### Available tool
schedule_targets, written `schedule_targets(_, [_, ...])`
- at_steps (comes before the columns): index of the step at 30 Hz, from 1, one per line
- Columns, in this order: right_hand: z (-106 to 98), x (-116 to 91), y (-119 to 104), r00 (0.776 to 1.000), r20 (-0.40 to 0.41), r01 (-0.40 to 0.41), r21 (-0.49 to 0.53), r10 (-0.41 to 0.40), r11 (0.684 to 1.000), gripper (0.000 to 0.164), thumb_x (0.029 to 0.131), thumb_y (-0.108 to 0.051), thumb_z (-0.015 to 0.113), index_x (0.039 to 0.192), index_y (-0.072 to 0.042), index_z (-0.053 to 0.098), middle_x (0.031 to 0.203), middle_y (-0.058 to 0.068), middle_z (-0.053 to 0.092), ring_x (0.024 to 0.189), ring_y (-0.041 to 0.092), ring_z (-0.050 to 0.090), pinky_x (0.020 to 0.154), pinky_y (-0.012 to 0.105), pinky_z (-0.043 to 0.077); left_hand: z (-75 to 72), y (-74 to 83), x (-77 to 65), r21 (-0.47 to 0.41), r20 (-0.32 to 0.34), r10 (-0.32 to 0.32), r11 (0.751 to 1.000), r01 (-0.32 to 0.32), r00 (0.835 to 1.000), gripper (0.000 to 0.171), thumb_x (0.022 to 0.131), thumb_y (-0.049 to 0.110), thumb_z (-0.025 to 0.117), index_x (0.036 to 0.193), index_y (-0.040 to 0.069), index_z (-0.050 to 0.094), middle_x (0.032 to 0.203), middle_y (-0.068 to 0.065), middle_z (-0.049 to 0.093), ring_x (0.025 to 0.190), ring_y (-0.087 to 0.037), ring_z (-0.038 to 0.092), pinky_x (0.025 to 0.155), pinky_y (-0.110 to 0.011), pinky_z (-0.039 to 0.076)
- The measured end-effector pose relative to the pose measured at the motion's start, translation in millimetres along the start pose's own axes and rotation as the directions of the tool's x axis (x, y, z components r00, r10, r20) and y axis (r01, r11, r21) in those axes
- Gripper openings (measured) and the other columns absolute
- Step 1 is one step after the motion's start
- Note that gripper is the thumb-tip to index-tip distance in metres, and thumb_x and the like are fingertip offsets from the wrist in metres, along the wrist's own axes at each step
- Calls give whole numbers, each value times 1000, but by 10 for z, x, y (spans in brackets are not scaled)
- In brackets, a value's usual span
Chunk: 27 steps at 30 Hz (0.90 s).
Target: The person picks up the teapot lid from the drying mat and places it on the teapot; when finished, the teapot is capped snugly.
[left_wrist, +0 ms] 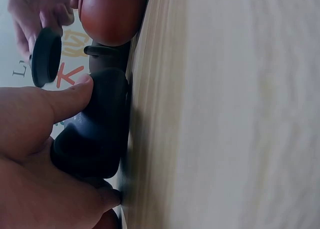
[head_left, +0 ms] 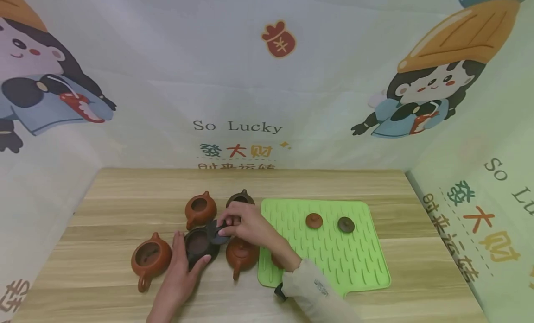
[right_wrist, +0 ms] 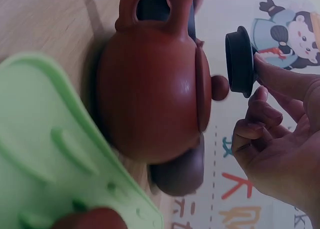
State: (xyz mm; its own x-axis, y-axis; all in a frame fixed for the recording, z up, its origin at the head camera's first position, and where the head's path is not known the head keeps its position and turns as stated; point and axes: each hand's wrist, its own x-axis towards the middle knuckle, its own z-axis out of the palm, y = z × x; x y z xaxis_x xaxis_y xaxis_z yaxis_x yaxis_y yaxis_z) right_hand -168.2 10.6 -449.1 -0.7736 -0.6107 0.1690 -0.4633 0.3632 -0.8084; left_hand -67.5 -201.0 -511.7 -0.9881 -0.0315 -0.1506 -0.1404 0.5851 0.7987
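My left hand (head_left: 179,274) curves around the black teapot (head_left: 213,252), thumb on its near right side and fingers on its left. The pot stands uncovered on the table, its round mouth facing up. Above its right edge, my right hand (head_left: 250,224) pinches a black lid (right_wrist: 240,61) by its knob. In the left wrist view the lid (left_wrist: 46,57) hangs apart from the pot, tilted. Just right of the black pot sits a reddish-brown teapot (right_wrist: 150,94) with its lid on, below the right hand.
Two open reddish teapots (head_left: 210,212) (head_left: 162,262) stand left and behind; a dark one (head_left: 246,198) is partly hidden by the right hand. On the green drying mat (head_left: 325,272) lie a reddish lid (head_left: 314,220), a dark lid (head_left: 346,224) and a reddish piece (head_left: 276,261) under the right forearm.
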Motion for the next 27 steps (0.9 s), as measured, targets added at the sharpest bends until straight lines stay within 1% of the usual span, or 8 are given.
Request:
schedule_targets(2, [43, 42, -13, 1000, 4, 0, -16, 0, 1000, 11, 92, -7, 89, 99, -6, 81, 87, 2, 63, 77, -2, 47, 72, 16, 44, -14, 19, 8, 16, 28, -23, 1000, 23, 999, 106, 110, 27, 69, 166, -19, -9, 175, -42, -13, 164, -59, -2, 131, -72, 14])
schedule_targets(6, [120, 117, -24, 1000, 9, -3, -37, 4, 999, 10, 91, -8, 90, 97, -8, 81, 85, -1, 62, 78, 0, 48, 74, 17, 45, -27, 40, 14, 30, 42, -40, 999, 38, 998, 106, 111, 29, 68, 166, -18, -9, 175, -41, -13, 165, -58, -2, 131, -71, 15])
schedule_targets(9, [168, 168, -38, 1000, 16, -20, -40, 20, 999, 10, 92, -8, 89, 97, -9, 81, 84, -3, 61, 78, 0, 49, 74, 17, 45, -23, 14, 16, 24, 31, -21, 1000, 21, 999, 105, 111, 28, 68, 166, -19, -8, 175, -42, -11, 165, -59, -1, 130, -72, 15])
schedule_targets(13, [220, 225, -54, 999, 29, -27, -57, 28, 998, 10, 92, -9, 89, 98, -9, 81, 84, -3, 61, 78, 0, 49, 74, 16, 44, 7, -51, 4, 1, -15, 29, 1000, -29, 999, 106, 109, 27, 71, 166, -19, -5, 174, -45, -8, 163, -62, 2, 128, -75, 15])
schedule_targets(17, [254, 259, -68, 999, 31, -38, -63, 40, 997, 11, 92, -9, 89, 99, -9, 81, 85, -2, 62, 77, 1, 49, 73, 16, 43, 44, -97, 1, -16, -61, 67, 998, -68, 996, 109, 108, 36, 72, 167, -18, -2, 173, -46, -4, 162, -64, 5, 126, -77, 16])
schedule_targets(20, [278, 285, -71, 998, 26, -51, -70, 52, 996, 10, 92, -9, 89, 99, -9, 81, 85, -4, 61, 77, 1, 49, 74, 16, 42, 50, -101, 5, -23, -72, 75, 997, -77, 995, 112, 107, 42, 71, 168, -16, -3, 174, -45, -4, 162, -63, 6, 126, -77, 16])
schedule_targets(25, [343, 332, -59, 997, 31, -71, -95, 75, 993, 9, 93, -11, 89, 97, -10, 81, 84, -8, 57, 79, 1, 48, 75, 16, 41, 49, -138, 14, -12, -69, 74, 997, -75, 995, 108, 108, 36, 71, 168, -17, -2, 174, -46, -3, 162, -63, 7, 126, -76, 17])
schedule_targets(27, [376, 349, -58, 996, 35, -82, -107, 86, 991, 9, 93, -11, 89, 97, -11, 81, 83, -10, 56, 79, 1, 48, 75, 16, 40, 45, -195, 31, 1, -49, 66, 998, -66, 997, 109, 109, 39, 69, 169, -15, -4, 175, -44, -5, 163, -62, 5, 127, -75, 17])
